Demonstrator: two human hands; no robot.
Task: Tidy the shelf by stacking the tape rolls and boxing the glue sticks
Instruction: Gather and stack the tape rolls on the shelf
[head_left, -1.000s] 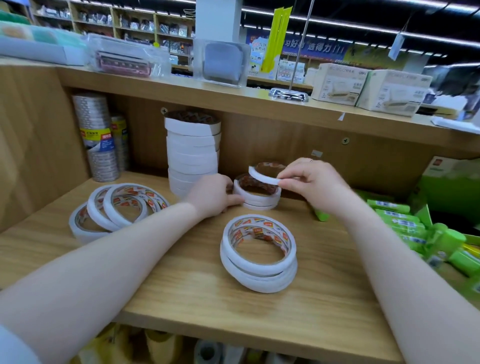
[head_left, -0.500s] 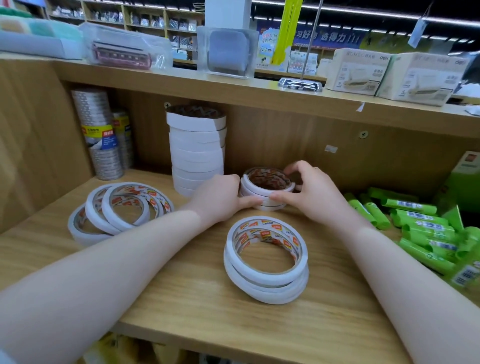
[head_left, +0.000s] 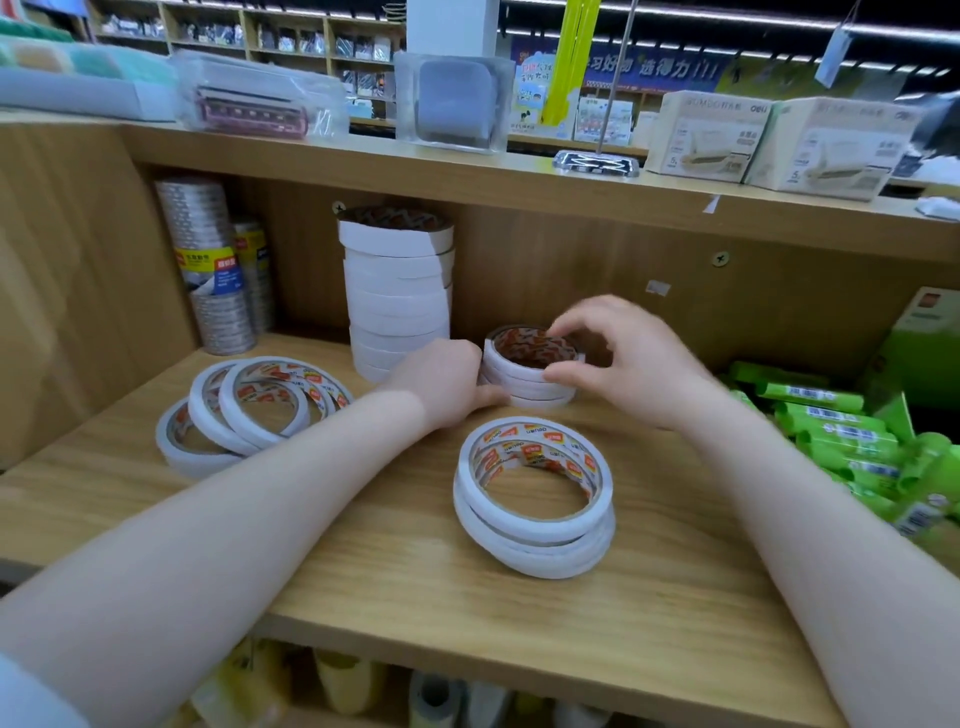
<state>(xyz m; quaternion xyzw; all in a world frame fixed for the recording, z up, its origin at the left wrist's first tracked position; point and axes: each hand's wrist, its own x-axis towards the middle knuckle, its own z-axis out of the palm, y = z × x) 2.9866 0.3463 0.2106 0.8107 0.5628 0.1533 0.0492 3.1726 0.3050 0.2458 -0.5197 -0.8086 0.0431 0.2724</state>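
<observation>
White tape is the matter on this wooden shelf (head_left: 363, 566), and it reads from the left edge across. Toward the back left corner stand silver foil-tape rolls in a column (head_left: 208, 270). Forward of them, a slumped fan of thin white tape rings (head_left: 249, 410) lies half toppled. Behind it, against the back wall, rises a tall stack of wide white tape rolls (head_left: 397, 296). Just right of that sits the short stack of white tape rolls with red-brown cores (head_left: 530, 366), its axis upright. The left hand (head_left: 441, 382) presses its side, though whether those fingers curl or lie flat is hidden behind the knuckles. The right hand (head_left: 623, 358) arches over its top and front, thumb and forefinger curled at the rim; it is blurred, so contact is uncertain. Both hands are about equally near. Toward the front edge lies a separate low stack of thin white rings (head_left: 535, 499). At the right edge, green glue sticks (head_left: 831, 441) lie heaped, unboxed, partly blurred, beside a green box (head_left: 930, 338) cut off by the frame.
</observation>
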